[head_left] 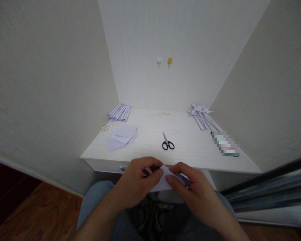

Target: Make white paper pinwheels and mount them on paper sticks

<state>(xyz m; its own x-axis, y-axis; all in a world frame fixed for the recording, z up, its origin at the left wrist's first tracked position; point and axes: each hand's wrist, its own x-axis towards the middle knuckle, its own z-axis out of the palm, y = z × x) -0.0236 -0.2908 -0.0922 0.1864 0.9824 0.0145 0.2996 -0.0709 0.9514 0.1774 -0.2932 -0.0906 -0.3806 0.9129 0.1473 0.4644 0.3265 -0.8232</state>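
Over at the back left corner of the tabletop (150, 125) lies a bundle of folded paper strips (119, 112). Just in front of it, near the left edge, are some tiny pale bits (106, 127) and a loose pile of flat paper sheets (122, 136). Near the middle, closer to the front edge, rest black scissors (168, 142) with the blades pointing to the back. At the back right corner stands a bunch of paper stars on sticks (202, 115), and a blurred flat pack (225, 144) lies along the right edge. Two small hooks (165, 61) hang on the back wall.

Below the front edge of the tabletop, above the person's lap, both hands meet on a small piece of white paper (165, 180). The left hand (137, 182) is curled, with thumb and fingers pinching the paper's left side. The right hand (190, 187) pinches the right side, its fingertip pressed on the top of the fold. The hands almost touch each other.

That paper looks very light and thin. It should bend easily and keep a crease once pressed, and it could tear or crumple if pulled hard. Holding it at the edges and corners, with soft finger pinches close to the fold line, seems the best way to grip it.
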